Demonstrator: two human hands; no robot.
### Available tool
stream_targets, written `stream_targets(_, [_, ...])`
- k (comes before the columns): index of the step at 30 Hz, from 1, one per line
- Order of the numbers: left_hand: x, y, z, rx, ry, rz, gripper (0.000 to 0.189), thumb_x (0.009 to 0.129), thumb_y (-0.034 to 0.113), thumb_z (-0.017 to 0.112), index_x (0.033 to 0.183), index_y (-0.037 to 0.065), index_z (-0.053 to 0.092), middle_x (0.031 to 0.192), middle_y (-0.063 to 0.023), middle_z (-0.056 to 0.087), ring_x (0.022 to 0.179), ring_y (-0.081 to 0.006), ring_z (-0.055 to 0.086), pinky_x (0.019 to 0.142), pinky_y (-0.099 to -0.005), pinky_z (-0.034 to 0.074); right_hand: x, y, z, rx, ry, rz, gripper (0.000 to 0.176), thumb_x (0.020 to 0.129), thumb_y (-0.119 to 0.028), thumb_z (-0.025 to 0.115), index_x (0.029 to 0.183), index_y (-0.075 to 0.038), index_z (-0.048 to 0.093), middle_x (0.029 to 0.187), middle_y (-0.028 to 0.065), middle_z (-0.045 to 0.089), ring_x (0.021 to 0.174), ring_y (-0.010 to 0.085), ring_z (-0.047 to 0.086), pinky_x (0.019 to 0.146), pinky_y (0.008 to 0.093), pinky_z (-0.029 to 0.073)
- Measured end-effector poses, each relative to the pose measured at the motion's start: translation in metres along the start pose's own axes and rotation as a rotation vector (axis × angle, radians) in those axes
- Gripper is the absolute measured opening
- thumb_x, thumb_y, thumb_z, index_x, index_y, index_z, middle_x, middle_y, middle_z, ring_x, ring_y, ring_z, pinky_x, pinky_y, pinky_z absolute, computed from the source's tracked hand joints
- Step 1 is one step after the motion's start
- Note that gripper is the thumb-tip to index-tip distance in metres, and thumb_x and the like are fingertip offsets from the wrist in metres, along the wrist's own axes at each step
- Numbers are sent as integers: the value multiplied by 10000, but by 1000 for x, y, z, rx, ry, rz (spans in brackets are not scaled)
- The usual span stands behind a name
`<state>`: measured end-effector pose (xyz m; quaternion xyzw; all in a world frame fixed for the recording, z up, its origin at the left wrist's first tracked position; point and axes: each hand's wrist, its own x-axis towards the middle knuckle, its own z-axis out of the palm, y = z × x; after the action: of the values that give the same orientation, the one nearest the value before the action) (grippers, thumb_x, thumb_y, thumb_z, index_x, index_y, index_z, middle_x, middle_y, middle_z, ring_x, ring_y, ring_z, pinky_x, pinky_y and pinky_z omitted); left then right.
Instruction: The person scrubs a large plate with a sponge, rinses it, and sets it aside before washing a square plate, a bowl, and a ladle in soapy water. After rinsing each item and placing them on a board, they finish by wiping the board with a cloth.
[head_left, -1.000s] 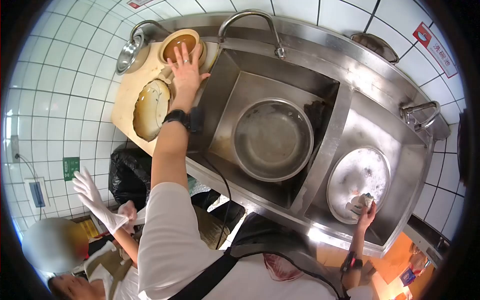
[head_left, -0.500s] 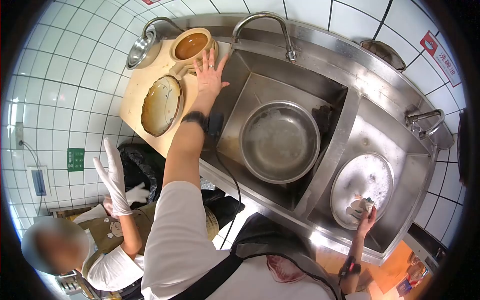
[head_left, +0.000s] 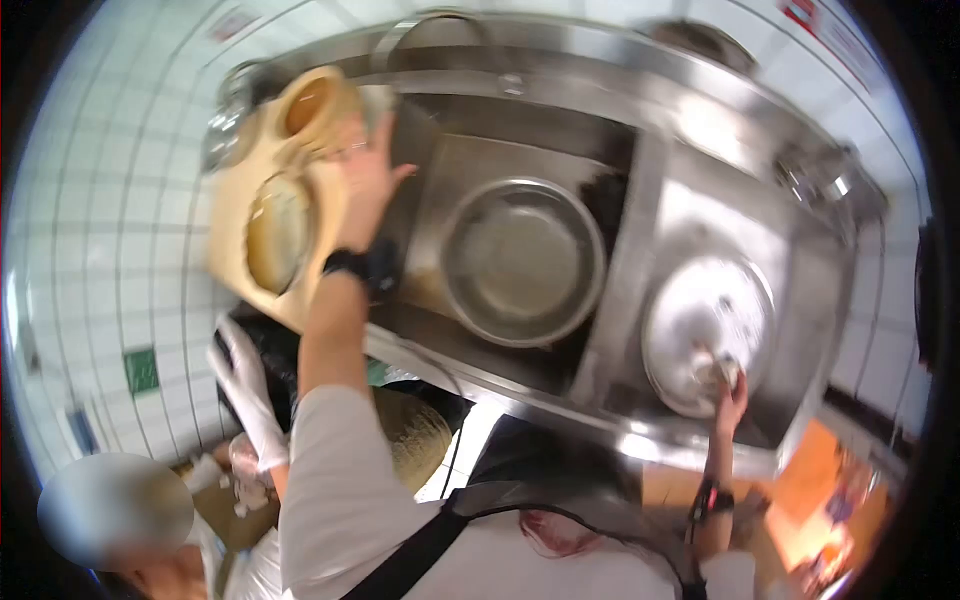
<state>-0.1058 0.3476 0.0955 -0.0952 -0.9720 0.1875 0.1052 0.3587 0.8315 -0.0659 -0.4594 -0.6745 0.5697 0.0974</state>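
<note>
My left hand (head_left: 366, 188) is stretched out with fingers apart, beside a tan clay pot (head_left: 336, 118) with a brown inside. Motion blur hides whether the fingertips touch the pot. Below the pot, an oval brown-rimmed dish (head_left: 279, 236) lies on the light board (head_left: 228, 215). At the right sink, my right hand (head_left: 733, 402) is closed on a small whitish crumpled cloth (head_left: 726, 370), its details blurred. The cloth is at the lower right part of a round basin (head_left: 690, 335) of suds. A large steel bowl (head_left: 522, 262) sits in the left sink.
Another person's white-gloved hand (head_left: 245, 385) is at the lower left, near a black bag (head_left: 275, 350). A metal divider (head_left: 625, 260) separates the two sinks. Blurred faucets (head_left: 440, 30) line the back, and a metal bowl (head_left: 228, 125) stands at the far left.
The whole view has shifted and blurred, with the sinks and board now further left and higher. My left hand stays beside the pot. The other person's gloved hand has lowered.
</note>
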Motion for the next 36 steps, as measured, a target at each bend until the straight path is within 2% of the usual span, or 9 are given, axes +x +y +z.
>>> stream_targets(5, [-47,81,-57,-1018,389,-27,417,797,136,602,1173,19,466,1084,-170,547,885,-211,576,763,-300,465,35,-2,-28,-185,-111,-51,446,758,-50,489,1196,19,444,1155,141,521,1087,204,472,914,289,355])
stream_targets(8, [-110,166,-106,-1338,128,92,261,803,83,578,1056,34,540,908,-55,616,710,-104,569,652,-242,464,88,10,-46,-564,-126,-25,522,747,-150,549,1232,-12,413,1203,194,478,1132,258,449,936,325,352])
stream_targets(13, [-195,353,-102,-1199,-759,616,582,786,291,600,1267,74,356,1098,-162,556,956,-293,567,814,-359,446,142,49,-6,-884,-135,23,744,730,-277,603,1324,-18,237,1256,245,401,1144,319,429,930,348,376])
stream_targets(19, [-247,510,8,-865,-949,202,798,708,406,612,1286,-31,277,1160,-208,497,1039,-348,504,884,-410,397,162,121,25,-939,-573,66,745,725,-292,614,1279,53,254,1191,226,443,1092,295,466,896,346,402])
stream_targets(21, [-263,530,37,-802,-998,64,806,703,409,612,1275,-57,289,1150,-226,498,1040,-356,502,888,-412,396,126,66,13,170,-708,374,620,743,-237,598,1244,26,344,1194,165,448,1054,245,480,892,321,394])
stream_targets(23, [-278,543,73,-1353,-845,244,759,696,373,648,1261,-35,348,1123,-212,523,1010,-307,532,877,-397,404,136,95,20,39,-755,410,573,743,-209,596,1228,7,379,1168,131,472,1036,224,486,882,313,391])
stream_targets(26, [-252,517,9,-1561,-1289,-243,690,714,281,674,1267,21,354,1209,-135,467,1103,-232,453,916,-347,358,133,41,23,33,-806,429,490,743,-162,610,1186,-32,444,1148,70,495,1030,182,480,875,296,385])
stream_targets(33, [-234,507,-33,-1932,-892,-709,753,757,340,658,1327,75,243,1182,-126,467,1094,-229,448,854,-375,395,120,-9,21,-24,-587,332,377,769,-106,591,1123,-30,489,979,74,581,882,210,558,750,341,440])
stream_targets(36, [-246,508,-52,-1980,-1271,-916,722,784,239,637,1324,38,203,1070,-133,526,899,-204,560,733,-326,465,119,5,24,369,-406,501,294,771,-67,572,1048,5,505,930,77,584,813,213,571,689,356,452])
